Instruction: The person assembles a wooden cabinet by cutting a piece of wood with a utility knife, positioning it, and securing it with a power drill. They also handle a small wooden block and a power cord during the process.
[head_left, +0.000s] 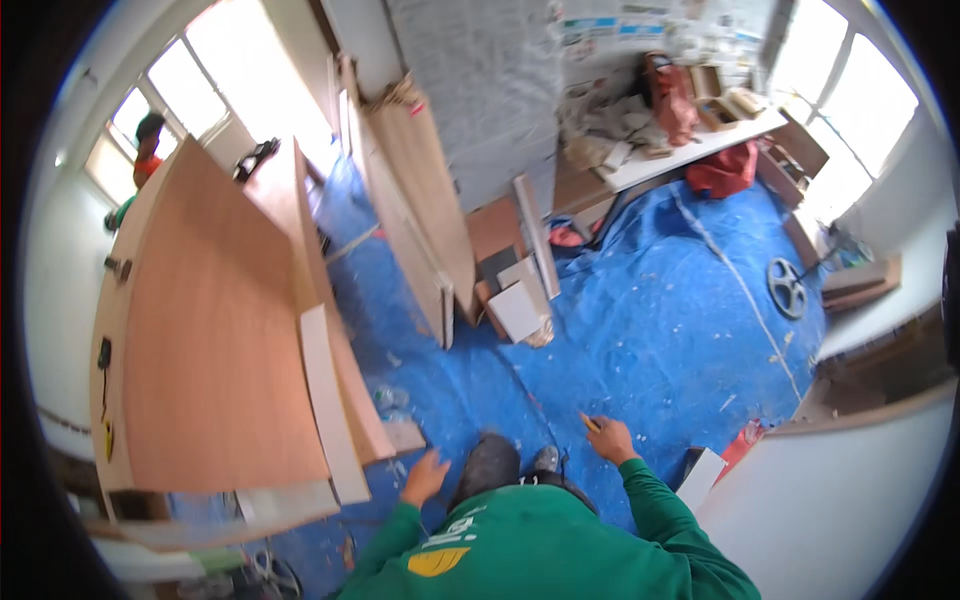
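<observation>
A small yellow pencil-like tool (591,423) sticks out of the right hand (612,440), which is closed around it low in the view, above the blue tarpaulin (650,300) that covers the floor; what kind of tool it is cannot be told for certain. The left hand (426,478) hangs with its fingers spread and nothing in it, just beside the lower corner of a large brown plywood panel (215,340) that stands tilted on the left. A pale narrow strip (328,400) leans along that panel's right edge. Between the two hands a dark shoe (490,465) rests on the tarpaulin, and both forearms wear green sleeves (650,500). Farther off, more brown boards (420,200) lean near a grey sheeted wall, with white offcuts (520,305) at their foot. A white table (690,150) piled with clutter stands at the upper right, and a dark round wheel-like object (787,288) lies on the tarpaulin near it. Another person (145,150) stands behind the panel at the upper left.
</observation>
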